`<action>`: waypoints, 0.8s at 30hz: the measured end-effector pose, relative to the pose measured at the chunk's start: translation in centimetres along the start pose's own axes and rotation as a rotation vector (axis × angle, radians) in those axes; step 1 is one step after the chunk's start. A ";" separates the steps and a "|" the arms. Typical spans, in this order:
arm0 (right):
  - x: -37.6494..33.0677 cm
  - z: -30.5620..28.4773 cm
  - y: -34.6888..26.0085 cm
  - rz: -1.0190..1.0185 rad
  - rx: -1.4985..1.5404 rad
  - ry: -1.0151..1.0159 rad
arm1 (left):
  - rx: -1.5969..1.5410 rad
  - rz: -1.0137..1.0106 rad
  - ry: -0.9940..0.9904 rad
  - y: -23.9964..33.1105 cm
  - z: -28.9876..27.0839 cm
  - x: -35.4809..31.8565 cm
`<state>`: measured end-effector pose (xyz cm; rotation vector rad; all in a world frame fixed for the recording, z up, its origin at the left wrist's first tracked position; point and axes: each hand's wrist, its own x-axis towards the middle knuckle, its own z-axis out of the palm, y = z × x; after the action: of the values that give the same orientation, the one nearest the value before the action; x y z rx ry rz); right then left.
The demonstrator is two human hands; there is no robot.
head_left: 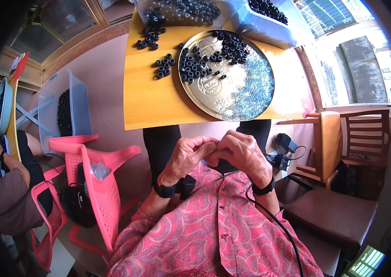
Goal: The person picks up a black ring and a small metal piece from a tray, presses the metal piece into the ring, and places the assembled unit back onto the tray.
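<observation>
My left hand (188, 156) and my right hand (245, 151) meet in front of my lap, just below the near edge of the table. Both are closed, with thumbs and fingertips pinched together. Whatever lies between the fingers is hidden. Beyond them on the yellow table (147, 104) lies a round golden tray (204, 102). Many small black rings (193, 67) are heaped on its far and left parts. Tiny clear, glittering pieces (251, 87) are spread over its right side. More black rings (163, 67) sit in loose groups on the wood, left of the tray.
Two clear plastic bins (241, 25) with black rings stand at the table's far edge. To my left are a pink plastic chair (98, 198), another bin (48, 111) on the floor and a seated person (15, 184). Wooden chairs (331, 147) and a brown seat (334, 214) are at my right. A cable (278, 224) runs down my shirt.
</observation>
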<state>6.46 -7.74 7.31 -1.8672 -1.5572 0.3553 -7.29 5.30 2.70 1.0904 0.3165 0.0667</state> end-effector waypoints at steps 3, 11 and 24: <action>-0.1 -0.4 -0.4 0.099 0.111 0.044 | -0.059 0.034 0.011 -0.1 0.0 0.1; -0.4 0.5 -0.2 0.080 0.163 0.274 | -0.439 0.180 0.054 -0.6 -0.4 0.2; 0.2 2.9 -0.7 0.106 0.245 0.347 | -0.653 0.227 0.126 0.0 0.1 0.3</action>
<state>4.22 -6.61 5.67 -1.7158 -1.1335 0.2402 -6.99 5.24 2.65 0.4685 0.2549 0.4137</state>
